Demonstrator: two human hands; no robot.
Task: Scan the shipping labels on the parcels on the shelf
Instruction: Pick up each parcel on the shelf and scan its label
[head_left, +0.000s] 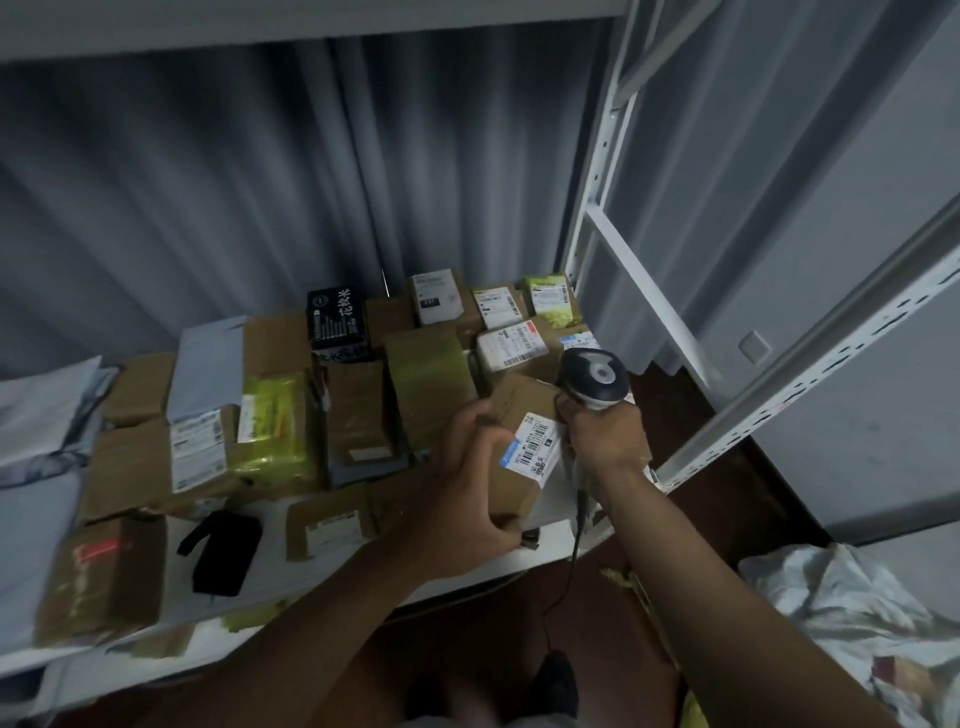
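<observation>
My left hand (470, 478) grips a brown cardboard parcel (522, 410) at the right front of the white shelf (291, 577), tilted so its white shipping label (535, 449) with barcodes faces me. My right hand (605, 436) grips the handle of a grey and black barcode scanner (597, 376), whose head sits just above and right of that label. The scanner's cable (574, 551) hangs down below the shelf edge. Several more labelled parcels lie behind, including a white-labelled box (511, 345) and a yellow-wrapped parcel (272, 426).
A black box with white characters (337, 322) stands at the back. A black pouch (223, 551) lies on the shelf front. Grey mailer bags (41, 415) lie at left. A perforated white shelf upright (779, 400) slants at right; a crumpled plastic bag (852, 613) lies below.
</observation>
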